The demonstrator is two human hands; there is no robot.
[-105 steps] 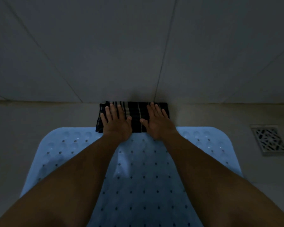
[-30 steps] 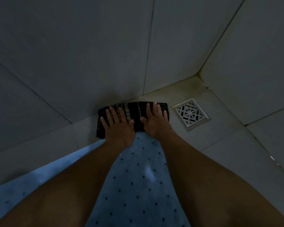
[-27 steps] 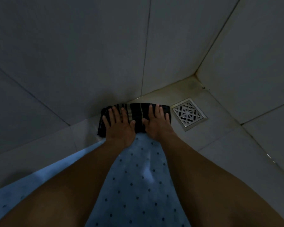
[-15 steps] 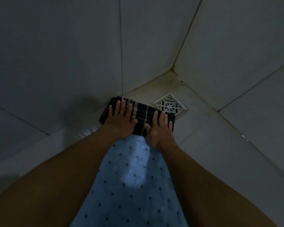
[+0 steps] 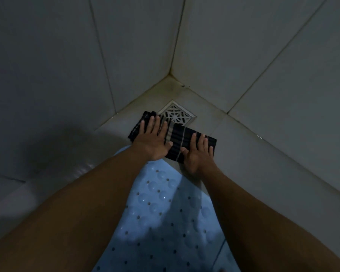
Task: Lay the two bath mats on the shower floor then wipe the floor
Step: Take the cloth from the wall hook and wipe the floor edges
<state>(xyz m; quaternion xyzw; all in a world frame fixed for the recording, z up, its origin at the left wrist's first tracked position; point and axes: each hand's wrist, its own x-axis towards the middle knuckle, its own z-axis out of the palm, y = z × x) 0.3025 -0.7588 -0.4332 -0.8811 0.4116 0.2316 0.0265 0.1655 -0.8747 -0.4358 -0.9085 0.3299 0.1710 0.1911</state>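
A dark striped folded cloth (image 5: 180,141) lies on the pale shower floor (image 5: 243,154) near the corner. My left hand (image 5: 152,140) presses flat on its left half, fingers spread. On its right end rests my right hand (image 5: 198,154), also flat with fingers apart. The cloth's far left corner touches the edge of the metal drain grate (image 5: 178,114). A light blue perforated bath mat (image 5: 165,222) lies under and between my forearms; only one mat shows.
Two tiled walls meet in a corner (image 5: 170,75) just beyond the drain. The left wall (image 5: 47,75) runs close beside the cloth, the right wall (image 5: 283,85) stands to the right. Grout lines cross the floor to the right of the mat.
Both hands have slid the cloth along the wall's foot to the right, from in front of the mat's middle to the drain in the corner; its far end now touches the grate.
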